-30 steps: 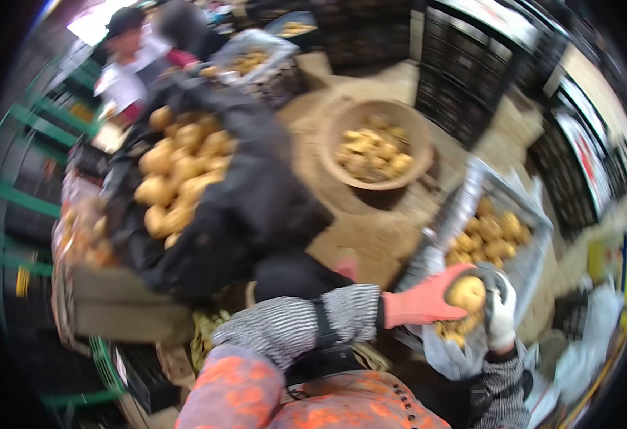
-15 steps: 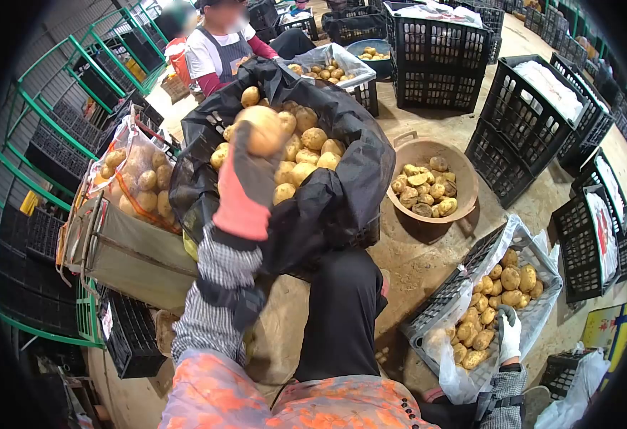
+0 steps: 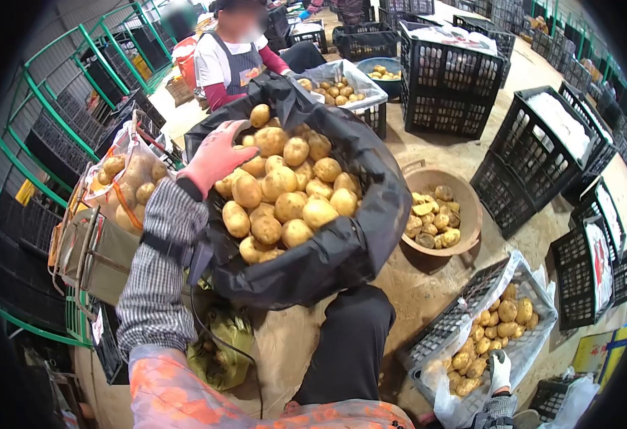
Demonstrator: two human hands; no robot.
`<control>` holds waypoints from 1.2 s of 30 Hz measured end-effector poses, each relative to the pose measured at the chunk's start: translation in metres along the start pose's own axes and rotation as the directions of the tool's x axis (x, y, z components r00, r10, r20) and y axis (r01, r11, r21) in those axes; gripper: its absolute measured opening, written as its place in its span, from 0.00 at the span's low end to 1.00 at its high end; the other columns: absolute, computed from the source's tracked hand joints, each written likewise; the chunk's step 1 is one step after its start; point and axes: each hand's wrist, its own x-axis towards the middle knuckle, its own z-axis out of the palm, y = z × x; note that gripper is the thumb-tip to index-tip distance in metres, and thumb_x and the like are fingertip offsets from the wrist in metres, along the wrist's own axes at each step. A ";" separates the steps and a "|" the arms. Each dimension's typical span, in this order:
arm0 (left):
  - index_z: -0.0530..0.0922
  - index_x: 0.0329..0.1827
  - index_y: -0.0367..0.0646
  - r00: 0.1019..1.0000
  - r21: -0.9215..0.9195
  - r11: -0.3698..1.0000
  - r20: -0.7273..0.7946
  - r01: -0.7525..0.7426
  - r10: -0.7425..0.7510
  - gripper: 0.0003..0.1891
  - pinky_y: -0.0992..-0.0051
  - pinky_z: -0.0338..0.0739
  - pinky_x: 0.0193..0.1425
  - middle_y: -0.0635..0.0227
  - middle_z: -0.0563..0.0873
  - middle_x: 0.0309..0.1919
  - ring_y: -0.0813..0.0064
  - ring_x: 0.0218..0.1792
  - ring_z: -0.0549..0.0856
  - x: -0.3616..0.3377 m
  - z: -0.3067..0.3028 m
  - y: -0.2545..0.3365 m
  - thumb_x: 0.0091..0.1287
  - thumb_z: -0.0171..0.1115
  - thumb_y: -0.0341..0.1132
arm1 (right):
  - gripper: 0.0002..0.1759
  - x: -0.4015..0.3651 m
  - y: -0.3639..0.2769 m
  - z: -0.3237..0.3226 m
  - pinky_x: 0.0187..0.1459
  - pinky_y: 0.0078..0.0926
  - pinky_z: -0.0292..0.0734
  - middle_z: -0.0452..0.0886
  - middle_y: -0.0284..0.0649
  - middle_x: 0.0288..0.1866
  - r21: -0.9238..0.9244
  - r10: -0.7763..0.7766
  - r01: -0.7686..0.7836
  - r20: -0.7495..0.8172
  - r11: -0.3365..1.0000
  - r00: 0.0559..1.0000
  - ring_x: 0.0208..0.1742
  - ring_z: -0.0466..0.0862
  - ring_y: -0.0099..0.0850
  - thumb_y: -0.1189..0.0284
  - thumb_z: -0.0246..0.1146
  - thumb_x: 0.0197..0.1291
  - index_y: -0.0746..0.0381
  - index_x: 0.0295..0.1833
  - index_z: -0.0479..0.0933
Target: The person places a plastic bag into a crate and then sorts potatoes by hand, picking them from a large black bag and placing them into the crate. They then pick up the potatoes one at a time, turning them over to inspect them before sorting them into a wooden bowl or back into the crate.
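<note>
My left hand (image 3: 219, 156), in a coral-pink glove, is open with thumb and fingers apart. It hovers at the left rim of a large container lined with black plastic (image 3: 381, 207), which is heaped with potatoes (image 3: 281, 182). Nothing is in its grasp. Low on the right, my right hand (image 3: 500, 370) wears a white glove with dark fingertips. Its fingers reach forward against the potatoes (image 3: 481, 343) in a grey crate lined with clear plastic (image 3: 428, 339). They appear extended, though their tips are partly hidden, and no potato shows in the hand.
A tan basin (image 3: 471, 229) of cut and dark potatoes stands between the container and crate. Bagged potatoes (image 3: 131, 186) are at left. Stacked black crates (image 3: 449, 86) stand behind. A co-worker (image 3: 231, 64) sits beyond the container. A green bag (image 3: 220, 350) lies near my legs.
My left hand has let go of a potato over the black-lined container and moved left to its rim, fingers spread. My right hand stays at the crate. The view has shifted slightly.
</note>
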 end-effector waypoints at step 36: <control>0.65 0.73 0.51 0.745 0.653 0.743 0.567 -0.146 -0.352 0.42 0.62 0.71 0.66 0.57 0.76 0.62 0.56 0.64 0.76 0.056 0.048 -0.098 0.50 0.68 0.36 | 0.16 0.036 0.050 -0.023 0.40 0.42 0.77 0.81 0.52 0.37 -0.621 -0.051 0.173 0.210 0.764 0.976 0.38 0.80 0.43 0.61 0.60 0.65 0.62 0.47 0.80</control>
